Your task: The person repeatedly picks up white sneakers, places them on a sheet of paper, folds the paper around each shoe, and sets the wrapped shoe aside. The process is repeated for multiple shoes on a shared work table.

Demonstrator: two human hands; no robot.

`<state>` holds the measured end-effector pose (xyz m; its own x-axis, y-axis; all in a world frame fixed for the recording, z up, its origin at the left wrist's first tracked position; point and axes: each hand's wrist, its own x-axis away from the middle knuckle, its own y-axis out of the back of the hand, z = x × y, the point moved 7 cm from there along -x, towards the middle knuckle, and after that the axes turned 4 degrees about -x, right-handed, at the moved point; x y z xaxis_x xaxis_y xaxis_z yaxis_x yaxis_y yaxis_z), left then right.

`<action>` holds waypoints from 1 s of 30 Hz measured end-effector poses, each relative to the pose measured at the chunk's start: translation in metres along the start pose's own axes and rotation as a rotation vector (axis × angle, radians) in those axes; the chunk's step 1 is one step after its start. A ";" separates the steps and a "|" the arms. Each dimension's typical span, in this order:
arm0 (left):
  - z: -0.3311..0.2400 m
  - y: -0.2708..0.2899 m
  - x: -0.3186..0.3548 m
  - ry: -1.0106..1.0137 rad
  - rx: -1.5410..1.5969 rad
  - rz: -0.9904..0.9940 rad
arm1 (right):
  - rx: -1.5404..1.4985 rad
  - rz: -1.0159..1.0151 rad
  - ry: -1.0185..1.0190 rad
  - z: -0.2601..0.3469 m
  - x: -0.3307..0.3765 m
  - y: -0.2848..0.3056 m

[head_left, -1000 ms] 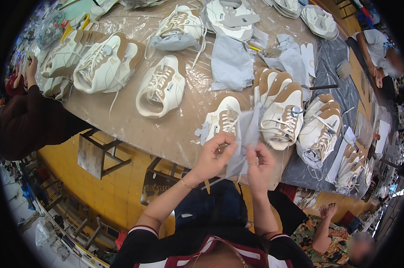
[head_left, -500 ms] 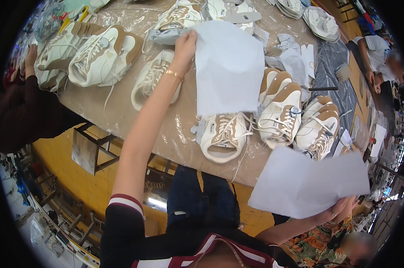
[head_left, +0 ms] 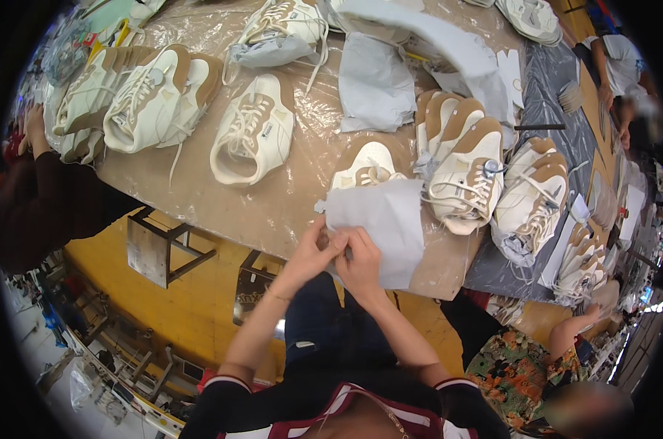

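Observation:
A sheet of grey-white tissue paper lies over a cream and tan sneaker at the near edge of the table. My left hand and my right hand meet at the sheet's near left corner, both pinching the paper's edge. Only the sneaker's toe and laces show above the paper.
The plastic-covered table carries several more cream and tan sneakers, such as one at centre left and a row to the right. Loose tissue sheets lie behind. One person's sleeve is at left; another person in a flowered top is at lower right.
My arms were spread wide, the left raised with one sheet over the table and the right out at the side with another. Both hands are now together on a sheet lying over the sneaker.

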<state>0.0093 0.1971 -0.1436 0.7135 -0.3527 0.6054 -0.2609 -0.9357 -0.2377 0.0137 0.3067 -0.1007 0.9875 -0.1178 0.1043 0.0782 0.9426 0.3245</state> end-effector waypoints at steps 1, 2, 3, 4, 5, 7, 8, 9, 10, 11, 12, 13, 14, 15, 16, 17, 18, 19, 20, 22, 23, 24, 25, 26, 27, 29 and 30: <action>0.006 0.000 0.005 -0.044 0.067 -0.025 | -0.017 0.025 0.006 -0.002 -0.002 -0.005; 0.009 -0.001 0.008 -0.091 0.137 -0.051 | -0.031 0.051 0.016 -0.001 -0.002 -0.006; 0.009 0.000 0.009 -0.163 0.219 -0.073 | -0.006 0.070 0.005 -0.001 0.000 -0.002; 0.014 0.000 0.006 -0.127 0.139 -0.096 | 0.021 0.087 -0.003 0.000 0.002 0.006; 0.016 0.002 0.002 -0.114 0.074 -0.115 | 0.046 0.106 0.000 0.001 0.005 0.016; 0.018 0.003 -0.002 -0.104 -0.024 -0.118 | 0.355 -0.008 0.109 0.010 0.013 0.052; 0.018 0.002 -0.002 -0.105 -0.061 -0.099 | 0.503 -0.058 0.155 0.013 0.015 0.070; 0.019 0.001 0.000 -0.105 -0.101 -0.080 | 0.494 -0.102 0.151 0.009 0.012 0.086; 0.021 0.001 0.004 -0.092 -0.129 -0.085 | 0.480 -0.141 0.127 0.002 0.009 0.101; 0.024 0.001 0.009 -0.078 -0.159 -0.089 | 0.462 -0.183 0.099 -0.004 0.009 0.112; 0.027 0.000 0.014 -0.083 -0.190 -0.097 | 0.294 -0.100 -0.054 -0.021 0.010 0.113; 0.031 0.000 0.019 -0.064 -0.181 -0.119 | 0.121 -0.024 -0.204 -0.036 0.014 0.110; 0.036 -0.001 0.025 -0.062 -0.169 -0.147 | -0.060 0.049 -0.358 -0.051 0.021 0.105; 0.041 -0.001 0.031 -0.057 -0.157 -0.175 | 0.015 0.041 -0.302 -0.050 0.027 0.105; 0.046 0.001 0.036 -0.049 -0.117 -0.205 | 0.082 0.027 -0.254 -0.050 0.036 0.105; 0.052 0.002 0.040 -0.039 -0.078 -0.233 | 0.148 0.012 -0.202 -0.048 0.045 0.104; 0.058 0.005 0.044 -0.030 -0.038 -0.260 | 0.120 -0.053 -0.183 -0.049 0.054 0.107; 0.060 0.008 0.046 -0.075 0.006 -0.308 | 0.094 -0.120 -0.155 -0.050 0.062 0.112; 0.066 0.012 0.047 -0.021 -0.121 -0.356 | 0.070 -0.189 -0.127 -0.052 0.068 0.117; 0.074 0.017 0.044 0.054 -0.337 -0.452 | 0.208 -0.153 0.034 -0.056 0.063 0.108; 0.066 0.017 0.043 -0.071 -0.398 -0.505 | 0.258 -0.150 0.159 -0.055 0.059 0.105; 0.059 0.015 0.044 -0.190 -0.443 -0.606 | 0.303 -0.105 0.167 -0.062 0.055 0.101; 0.048 0.012 0.045 -0.329 -0.506 -0.693 | 0.322 -0.076 0.222 -0.066 0.049 0.094; 0.039 0.009 0.048 -0.440 -0.595 -0.778 | 0.335 -0.039 0.244 -0.070 0.044 0.087; 0.028 0.003 0.052 -0.561 -0.710 -0.832 | 0.357 -0.050 0.274 -0.071 0.042 0.085; 0.016 -0.016 0.050 -0.714 -0.909 -0.735 | 0.409 -0.044 0.274 -0.075 0.040 0.085; 0.016 -0.027 0.044 -0.741 -0.987 -0.596 | 0.427 -0.077 0.280 -0.075 0.042 0.088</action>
<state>0.0578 0.2071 -0.1223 0.9758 -0.1005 -0.1941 0.0774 -0.6715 0.7370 0.0719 0.4077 -0.1382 0.9844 -0.0391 -0.1716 0.1474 0.7161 0.6823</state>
